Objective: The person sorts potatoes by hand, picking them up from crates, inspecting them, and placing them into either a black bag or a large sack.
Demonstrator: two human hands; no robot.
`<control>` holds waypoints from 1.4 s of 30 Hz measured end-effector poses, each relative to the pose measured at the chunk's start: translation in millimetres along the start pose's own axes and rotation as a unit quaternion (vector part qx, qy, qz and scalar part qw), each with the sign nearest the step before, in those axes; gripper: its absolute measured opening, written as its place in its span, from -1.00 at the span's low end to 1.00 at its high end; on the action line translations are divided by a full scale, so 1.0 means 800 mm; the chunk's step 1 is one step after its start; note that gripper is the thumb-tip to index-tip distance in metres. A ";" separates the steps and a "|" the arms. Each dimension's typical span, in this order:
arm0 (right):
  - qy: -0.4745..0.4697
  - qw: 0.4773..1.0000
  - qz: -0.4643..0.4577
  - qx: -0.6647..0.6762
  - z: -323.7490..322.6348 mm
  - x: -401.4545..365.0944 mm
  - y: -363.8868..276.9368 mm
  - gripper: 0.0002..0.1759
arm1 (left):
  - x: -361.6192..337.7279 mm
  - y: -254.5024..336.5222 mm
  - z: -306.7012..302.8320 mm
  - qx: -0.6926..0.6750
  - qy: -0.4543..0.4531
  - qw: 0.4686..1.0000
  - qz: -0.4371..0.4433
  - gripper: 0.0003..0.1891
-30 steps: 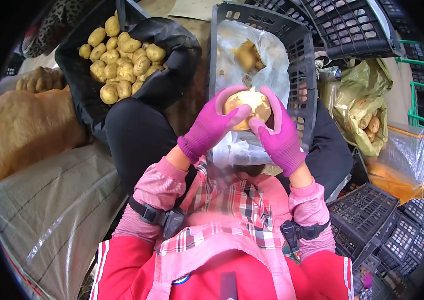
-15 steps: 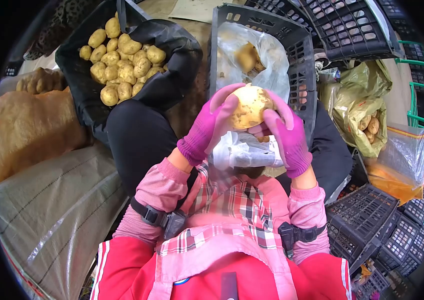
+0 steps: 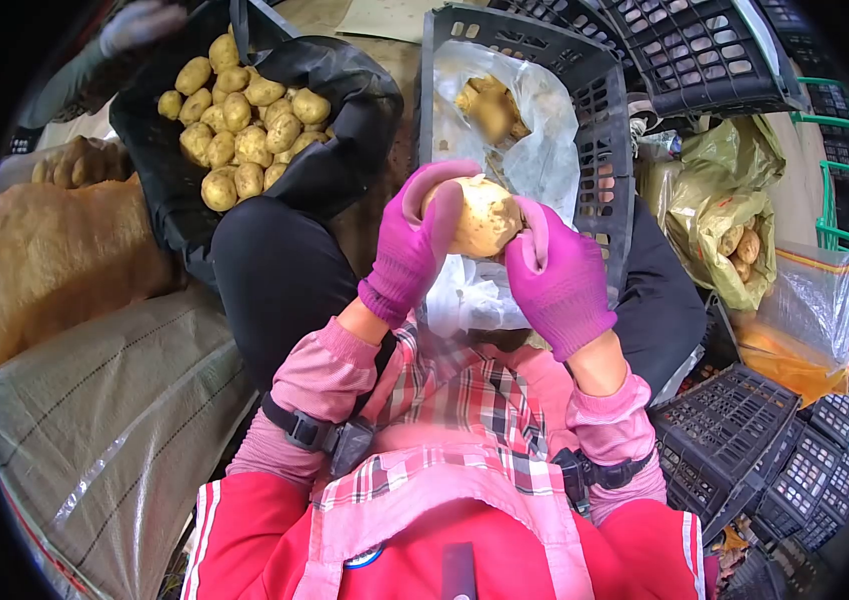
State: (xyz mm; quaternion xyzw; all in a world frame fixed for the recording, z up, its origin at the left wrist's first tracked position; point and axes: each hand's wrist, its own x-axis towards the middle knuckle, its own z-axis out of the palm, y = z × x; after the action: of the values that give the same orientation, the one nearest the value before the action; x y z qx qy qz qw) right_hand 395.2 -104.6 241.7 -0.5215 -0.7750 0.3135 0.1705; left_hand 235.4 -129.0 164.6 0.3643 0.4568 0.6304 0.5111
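A large pale potato (image 3: 486, 218) with brown soil patches is held up before my chest, above the near end of a black crate (image 3: 600, 150). My left hand (image 3: 415, 240), in a pink-purple knit glove, wraps round its left side. At its right end my right hand (image 3: 557, 275), gloved alike, is closed with thumb and fingers pinched against the skin. Its fingertips are partly hidden. Clear plastic (image 3: 545, 165) lines the crate, and brownish potatoes (image 3: 493, 108) show in the plastic's opening, partly blurred.
A black bag (image 3: 355, 90) full of potatoes (image 3: 253, 145) stands at the upper left. Another person's gloved hand (image 3: 143, 25) is beyond it. An olive plastic bag (image 3: 720, 190) with potatoes lies right of the crate. Black crates (image 3: 730, 425) are stacked at the right; grey sheeting (image 3: 115, 430) lies left.
The potato has been turned and shifted slightly left. My right hand has moved from around its side to a pinch at its right end. Another person's hand has appeared at the upper left.
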 end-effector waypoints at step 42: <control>0.018 0.998 -0.060 0.028 0.014 0.009 0.006 -0.23 | -0.015 0.004 -0.004 -0.197 -0.190 0.934 -0.229 -0.39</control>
State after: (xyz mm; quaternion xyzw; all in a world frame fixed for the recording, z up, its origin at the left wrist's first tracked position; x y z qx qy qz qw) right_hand 389.3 -100.5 229.7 -0.4747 -0.7928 0.3144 0.2173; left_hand 233.8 -141.2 166.4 0.2545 0.2893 0.4925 0.7804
